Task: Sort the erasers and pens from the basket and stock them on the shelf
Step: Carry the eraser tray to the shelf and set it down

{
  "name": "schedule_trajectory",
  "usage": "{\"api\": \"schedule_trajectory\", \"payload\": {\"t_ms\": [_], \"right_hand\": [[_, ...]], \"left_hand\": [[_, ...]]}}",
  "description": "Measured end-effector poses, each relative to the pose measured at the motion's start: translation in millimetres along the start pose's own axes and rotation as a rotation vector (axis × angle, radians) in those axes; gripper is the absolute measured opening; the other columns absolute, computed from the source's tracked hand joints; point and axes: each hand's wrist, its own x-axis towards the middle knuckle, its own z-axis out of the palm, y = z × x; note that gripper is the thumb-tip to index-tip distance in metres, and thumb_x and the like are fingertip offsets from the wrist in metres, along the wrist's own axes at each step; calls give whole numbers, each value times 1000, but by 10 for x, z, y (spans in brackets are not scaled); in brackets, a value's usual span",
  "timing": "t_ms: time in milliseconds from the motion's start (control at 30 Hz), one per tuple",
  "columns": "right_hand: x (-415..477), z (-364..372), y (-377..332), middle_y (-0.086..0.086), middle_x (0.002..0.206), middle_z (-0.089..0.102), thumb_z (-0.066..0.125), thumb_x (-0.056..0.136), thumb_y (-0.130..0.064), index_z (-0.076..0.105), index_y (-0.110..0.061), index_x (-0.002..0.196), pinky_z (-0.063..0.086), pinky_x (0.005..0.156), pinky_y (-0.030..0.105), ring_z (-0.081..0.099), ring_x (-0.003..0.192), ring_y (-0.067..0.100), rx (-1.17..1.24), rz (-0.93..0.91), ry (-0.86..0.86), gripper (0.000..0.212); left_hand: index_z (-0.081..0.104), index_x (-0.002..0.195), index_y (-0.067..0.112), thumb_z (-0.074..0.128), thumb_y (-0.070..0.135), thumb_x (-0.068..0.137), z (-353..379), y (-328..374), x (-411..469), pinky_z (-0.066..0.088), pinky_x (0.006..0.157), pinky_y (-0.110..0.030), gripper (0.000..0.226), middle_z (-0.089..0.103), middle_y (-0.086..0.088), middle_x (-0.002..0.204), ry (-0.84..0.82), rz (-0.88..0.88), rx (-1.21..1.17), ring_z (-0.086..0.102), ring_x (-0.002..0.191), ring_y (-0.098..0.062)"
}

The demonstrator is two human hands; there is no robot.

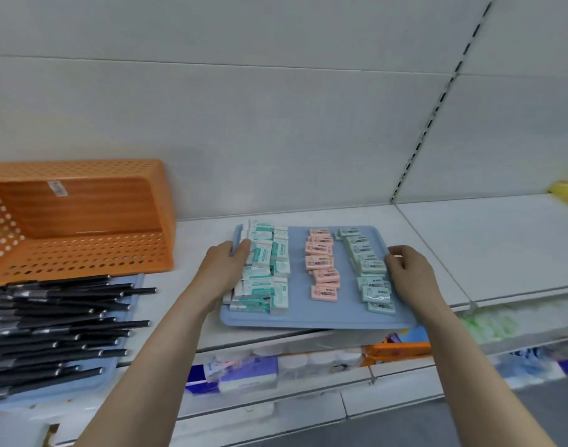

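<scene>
gripping the blue tray (298,314) by both side rims, left hand (224,266) and right hand (408,272) curl their fingers onto it on the white shelf (485,246), front edge overhanging. it looks stiff and light; the loose erasers (323,269) would likely slide if it tilts.

Reaches forward with both bare forearms, angled toward each other, wrists roughly level. Grips the left edge of the tray (302,316) with the left hand (226,264) — thumb over the rim. Holds the right edge with the right hand (410,269) — fingers curled, knuckles up.
</scene>
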Motion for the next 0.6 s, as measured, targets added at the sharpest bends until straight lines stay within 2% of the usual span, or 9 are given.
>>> {"api": "schedule_trajectory", "payload": {"t_ms": [67,200,300,433,500,600], "right_hand": [[-67,-66,41,12,117,65,44,101,-21,56,-7,126,37,75,29,56,94,23,21,15,49,31],[-188,-205,150,11,112,66,45,100,-19,57,-7,124,36,74,28,53,89,19,37,68,152,30],[-345,-336,281,6,104,68,46,99,-23,58,-11,121,42,73,31,60,90,21,61,133,219,28],[-598,-540,498,-1,92,63,47,98,-22,60,-12,119,40,60,23,58,80,15,94,195,302,27],[-696,-653,616,0,91,64,48,97,-20,61,-10,118,41,62,24,59,83,18,102,223,348,27],[-855,-845,820,1,92,64,49,97,-20,61,-9,117,45,74,33,60,90,23,105,274,393,26]], "left_hand": [[63,99,14,42,44,99,72,40,6,58,78,-42,36,72,-6,94,-19,60,-40,70,84,-21],[64,101,16,42,39,101,250,142,-18,57,75,-38,32,72,-3,95,-74,166,-90,70,84,-18],[65,105,20,43,38,101,403,209,-53,58,81,-42,29,73,0,97,-133,188,-135,71,86,-17],[66,103,21,43,39,100,654,343,-134,57,82,-44,29,74,2,94,-203,227,-119,71,85,-16],[66,102,20,43,39,100,797,434,-196,57,81,-45,30,74,2,93,-243,248,-96,71,84,-17],[66,101,21,43,38,101,1055,558,-308,57,80,-45,30,74,2,92,-297,274,-85,71,82,-17]]}}
